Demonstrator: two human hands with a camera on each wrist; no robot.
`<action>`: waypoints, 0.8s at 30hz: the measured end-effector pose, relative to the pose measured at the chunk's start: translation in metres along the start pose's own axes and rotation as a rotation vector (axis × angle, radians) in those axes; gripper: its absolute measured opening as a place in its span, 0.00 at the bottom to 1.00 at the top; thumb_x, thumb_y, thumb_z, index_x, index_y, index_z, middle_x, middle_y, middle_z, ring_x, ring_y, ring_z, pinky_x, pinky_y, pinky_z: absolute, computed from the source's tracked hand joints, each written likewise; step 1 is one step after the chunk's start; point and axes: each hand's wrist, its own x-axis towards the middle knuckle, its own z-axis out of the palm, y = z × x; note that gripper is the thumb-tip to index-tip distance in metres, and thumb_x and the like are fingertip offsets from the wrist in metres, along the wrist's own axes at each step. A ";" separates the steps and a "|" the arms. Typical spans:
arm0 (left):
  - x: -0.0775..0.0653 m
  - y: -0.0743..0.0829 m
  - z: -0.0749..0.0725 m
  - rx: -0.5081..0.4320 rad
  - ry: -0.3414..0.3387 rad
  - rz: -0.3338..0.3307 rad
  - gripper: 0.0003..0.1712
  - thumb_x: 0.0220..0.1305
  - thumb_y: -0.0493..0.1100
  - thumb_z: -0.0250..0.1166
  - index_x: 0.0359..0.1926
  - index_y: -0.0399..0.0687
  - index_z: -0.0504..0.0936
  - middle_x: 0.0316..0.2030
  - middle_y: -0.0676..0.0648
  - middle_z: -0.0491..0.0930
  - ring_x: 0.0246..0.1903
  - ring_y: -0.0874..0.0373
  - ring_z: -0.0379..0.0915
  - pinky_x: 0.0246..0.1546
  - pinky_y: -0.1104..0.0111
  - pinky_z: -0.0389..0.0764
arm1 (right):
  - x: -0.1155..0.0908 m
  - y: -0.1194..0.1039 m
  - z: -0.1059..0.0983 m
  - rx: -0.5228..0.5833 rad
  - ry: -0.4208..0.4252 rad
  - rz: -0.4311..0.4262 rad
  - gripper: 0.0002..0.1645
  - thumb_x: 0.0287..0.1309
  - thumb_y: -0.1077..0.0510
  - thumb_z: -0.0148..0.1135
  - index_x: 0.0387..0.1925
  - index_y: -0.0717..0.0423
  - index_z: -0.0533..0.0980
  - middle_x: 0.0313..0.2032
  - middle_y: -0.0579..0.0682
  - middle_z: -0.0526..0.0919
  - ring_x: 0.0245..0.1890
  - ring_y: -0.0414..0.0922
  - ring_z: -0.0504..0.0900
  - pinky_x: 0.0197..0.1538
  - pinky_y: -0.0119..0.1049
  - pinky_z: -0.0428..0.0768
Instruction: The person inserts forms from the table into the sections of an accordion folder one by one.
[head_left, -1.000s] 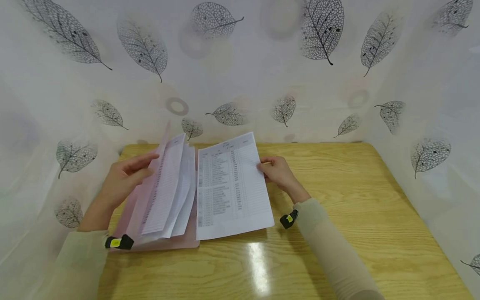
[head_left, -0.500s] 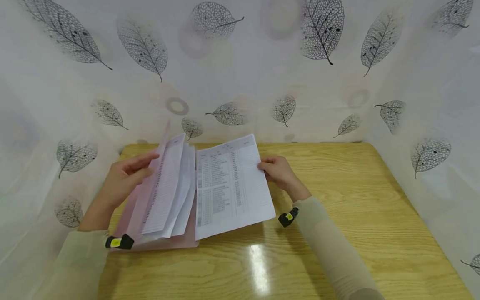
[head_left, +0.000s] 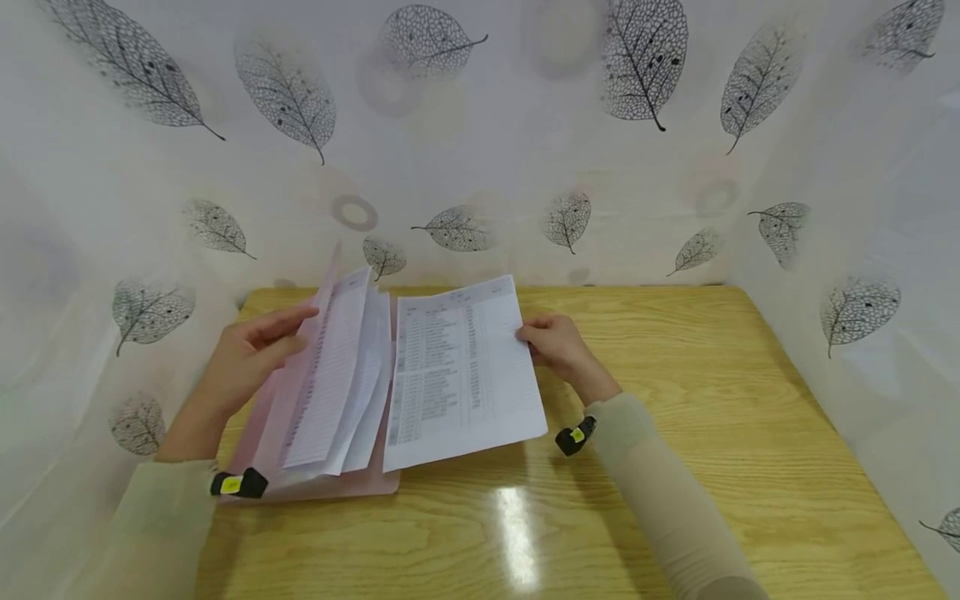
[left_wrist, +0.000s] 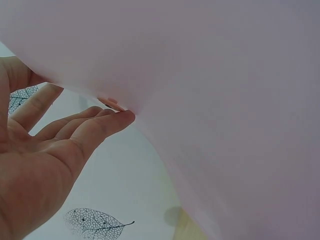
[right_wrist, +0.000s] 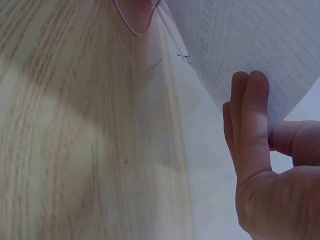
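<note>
A pink translucent folder (head_left: 258,433) lies open on the left half of the table, several printed sheets (head_left: 352,375) fanned upright inside it. My left hand (head_left: 251,354) holds the raised pink cover by its edge; in the left wrist view that cover (left_wrist: 225,100) bends at the fingers and fills most of the picture. To the right, my right hand (head_left: 558,346) pinches one loose sheet with a printed table (head_left: 468,375) by its right edge. This sheet is tilted above the table, its left edge next to the folder. The right wrist view has the sheet (right_wrist: 250,45) between thumb and fingers.
The wooden table (head_left: 675,500) has a bright glare spot at its front. White sheeting (head_left: 510,167) with dark leaf prints surrounds it at the back and both sides. Each wrist wears a small black device (head_left: 576,436).
The loose sheet has dropped slightly at its top, and its lower left corner has moved a little left toward the folder. My left hand and the folder stay put.
</note>
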 end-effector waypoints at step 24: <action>0.000 0.002 0.000 0.044 -0.001 -0.022 0.23 0.74 0.34 0.64 0.67 0.50 0.83 0.57 0.72 0.83 0.54 0.77 0.78 0.38 0.77 0.78 | 0.001 0.008 0.004 0.032 0.086 -0.035 0.21 0.72 0.63 0.59 0.59 0.74 0.77 0.37 0.55 0.85 0.27 0.39 0.84 0.31 0.31 0.84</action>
